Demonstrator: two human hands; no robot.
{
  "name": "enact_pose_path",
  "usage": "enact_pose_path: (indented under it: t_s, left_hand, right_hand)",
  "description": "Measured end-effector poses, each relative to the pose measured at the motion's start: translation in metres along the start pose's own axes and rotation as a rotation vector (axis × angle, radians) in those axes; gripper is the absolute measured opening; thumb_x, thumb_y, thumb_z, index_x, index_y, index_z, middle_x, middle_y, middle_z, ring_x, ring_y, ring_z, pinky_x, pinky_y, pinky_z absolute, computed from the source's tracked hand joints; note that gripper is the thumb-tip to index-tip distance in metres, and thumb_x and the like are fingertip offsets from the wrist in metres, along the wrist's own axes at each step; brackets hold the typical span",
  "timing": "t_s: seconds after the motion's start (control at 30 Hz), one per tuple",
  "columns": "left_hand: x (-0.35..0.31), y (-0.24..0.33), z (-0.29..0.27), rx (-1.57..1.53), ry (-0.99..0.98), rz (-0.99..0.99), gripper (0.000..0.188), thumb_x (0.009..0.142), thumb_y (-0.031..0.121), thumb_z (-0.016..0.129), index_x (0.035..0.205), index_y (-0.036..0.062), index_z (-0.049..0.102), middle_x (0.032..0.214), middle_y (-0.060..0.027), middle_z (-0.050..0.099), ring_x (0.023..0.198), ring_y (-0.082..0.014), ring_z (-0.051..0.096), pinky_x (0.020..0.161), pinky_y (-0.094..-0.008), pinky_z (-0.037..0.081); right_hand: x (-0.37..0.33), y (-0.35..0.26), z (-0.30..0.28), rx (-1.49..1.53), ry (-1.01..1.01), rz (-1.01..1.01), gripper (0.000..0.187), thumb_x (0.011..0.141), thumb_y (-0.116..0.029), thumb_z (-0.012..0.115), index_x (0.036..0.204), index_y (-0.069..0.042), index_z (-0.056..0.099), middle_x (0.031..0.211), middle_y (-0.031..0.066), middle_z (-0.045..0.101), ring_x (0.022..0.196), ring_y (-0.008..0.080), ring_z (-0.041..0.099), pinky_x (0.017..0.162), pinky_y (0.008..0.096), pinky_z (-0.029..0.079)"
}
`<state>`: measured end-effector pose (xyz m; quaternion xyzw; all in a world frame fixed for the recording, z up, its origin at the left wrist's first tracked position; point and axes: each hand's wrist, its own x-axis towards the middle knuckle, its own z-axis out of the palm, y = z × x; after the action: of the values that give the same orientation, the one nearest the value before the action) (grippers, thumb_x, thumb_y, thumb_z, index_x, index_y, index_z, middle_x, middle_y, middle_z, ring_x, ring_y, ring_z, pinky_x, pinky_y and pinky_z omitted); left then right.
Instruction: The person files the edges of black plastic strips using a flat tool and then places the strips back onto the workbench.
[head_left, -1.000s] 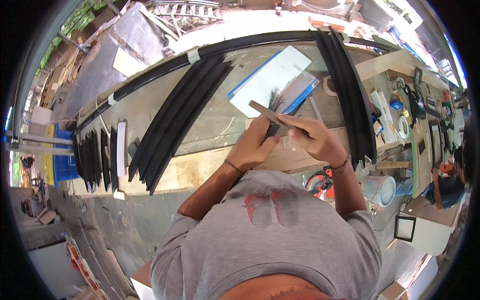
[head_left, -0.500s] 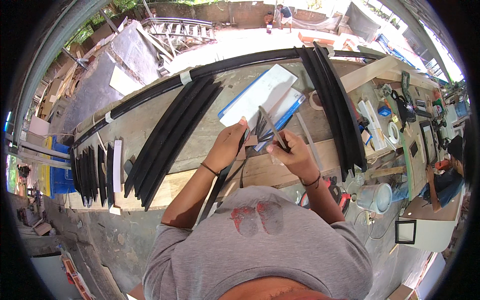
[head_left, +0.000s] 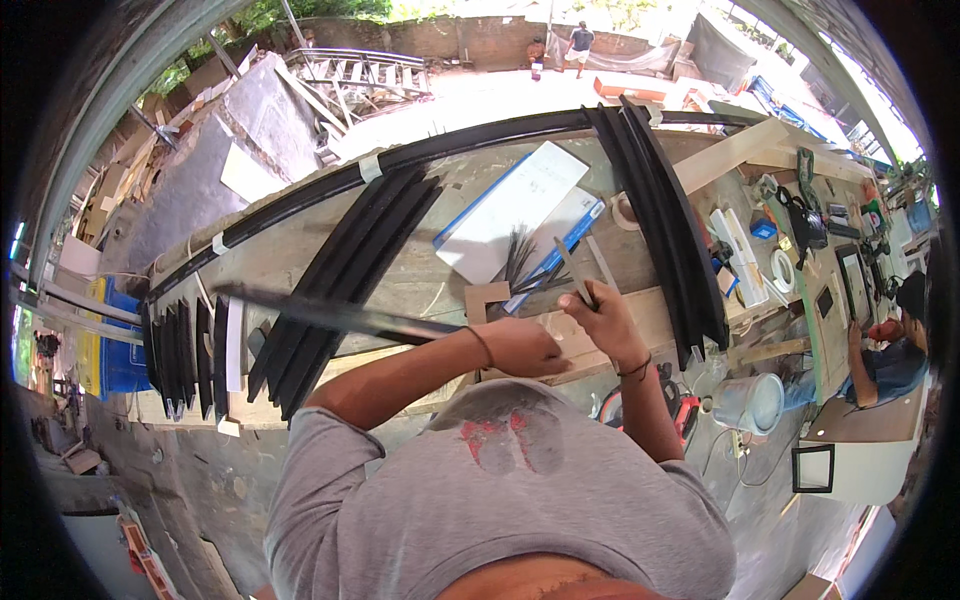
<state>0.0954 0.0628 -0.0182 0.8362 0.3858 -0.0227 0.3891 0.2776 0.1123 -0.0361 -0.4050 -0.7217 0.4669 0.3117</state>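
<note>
My left hand (head_left: 525, 347) is closed in front of my chest, turned with its knuckles to the right. A long, thin black strip (head_left: 350, 318) runs from it out to the left over the bench, its far end smeared by motion. In my right hand (head_left: 608, 322) a thin, flat grey bar (head_left: 572, 266) is gripped, pointing up and away; its exact kind cannot be made out. Between and beyond the hands lie white flat boxes with blue edges (head_left: 515, 215), a fan of thin dark strips (head_left: 520, 258) and a brown L-shaped cardboard piece (head_left: 487, 297).
Long black profiles (head_left: 350, 285) lie at left, more black profiles (head_left: 665, 225) at right. Short black pieces (head_left: 180, 350) stand far left. Tape rolls (head_left: 783, 268) and tools cover the right end. A bucket (head_left: 750, 400) stands nearby; a co-worker (head_left: 890, 355) sits at far right.
My left hand has come down and right, swinging the black strip from beside my body out to the left. My right hand has shifted slightly right and down, still gripping the grey bar.
</note>
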Motion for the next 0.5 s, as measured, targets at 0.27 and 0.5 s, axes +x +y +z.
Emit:
enact_pose_path:
  t_s: [0.27,0.5]
  left_hand:
    - [0.048,0.077,0.012,0.236,-0.034,0.530,0.034,0.086,0.038,0.057,0.081,0.0071,0.071,0.079,-0.0148,0.068,0.077,-0.0355,0.067,0.068,-0.0464,0.052]
    - [0.079,0.085,0.059,0.443,-0.012,0.668,0.024,0.078,0.033,0.063,0.078,0.0112,0.073,0.081,-0.0113,0.071,0.078,-0.0307,0.069,0.067,-0.0451,0.054]
  right_hand:
    - [0.027,0.034,-0.004,0.408,-0.413,0.396,0.032,0.091,-0.034,0.066,0.087,-0.003,0.064,0.067,-0.0020,0.056,0.055,0.0041,0.045,0.047,0.0220,0.036]
    - [0.012,0.038,0.005,0.493,-0.435,0.344,0.042,0.075,-0.025,0.081,0.102,-0.006,0.056,0.086,-0.0044,0.051,0.085,0.0065,0.048,0.071,0.0265,0.041]
